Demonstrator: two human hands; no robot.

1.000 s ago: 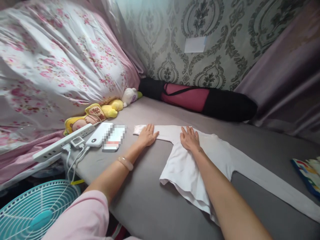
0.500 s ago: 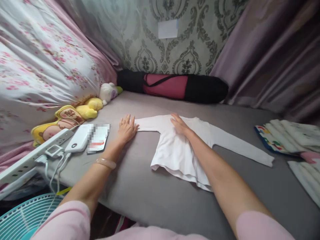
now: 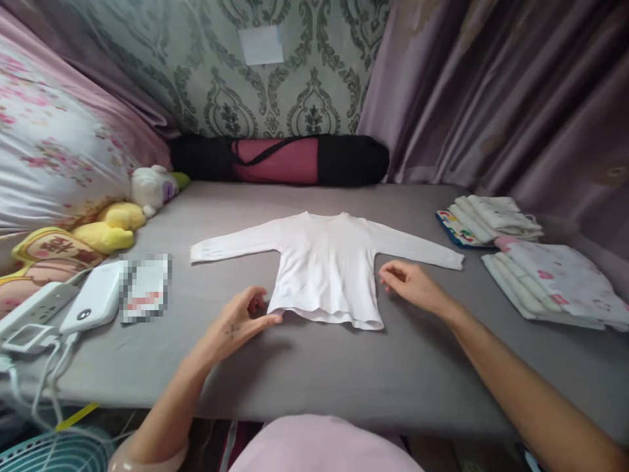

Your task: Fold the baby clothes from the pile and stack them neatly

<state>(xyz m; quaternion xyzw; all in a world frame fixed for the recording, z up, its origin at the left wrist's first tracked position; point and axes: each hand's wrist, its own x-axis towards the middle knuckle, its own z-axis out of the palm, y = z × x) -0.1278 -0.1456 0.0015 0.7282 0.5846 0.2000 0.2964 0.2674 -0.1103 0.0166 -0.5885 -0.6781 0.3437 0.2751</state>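
A white long-sleeved shirt [image 3: 329, 269] lies flat on the grey sheet, both sleeves stretched out sideways and its hem toward me. My left hand [image 3: 240, 324] is at the shirt's lower left corner, thumb and fingers apart; the thumb tip is close to the hem, and whether it touches I cannot tell. Beside the shirt's right edge, below the right sleeve, hovers my right hand [image 3: 413, 283]. Its fingers are curled in, with nothing visible in them.
Folded cloths [image 3: 550, 282] are stacked at the right. A black and pink long bag [image 3: 280, 159] lies along the wall. On the left are plush toys [image 3: 111, 226], a phone [image 3: 145, 287], a white power bank [image 3: 95, 295] and a power strip [image 3: 39, 308] with cables. A blue-green fan [image 3: 54, 449] stands below.
Both hands have left the left sleeve and the upper shirt and come down to either side of the hem area. The view has turned right. Both sleeves now lie stretched out.
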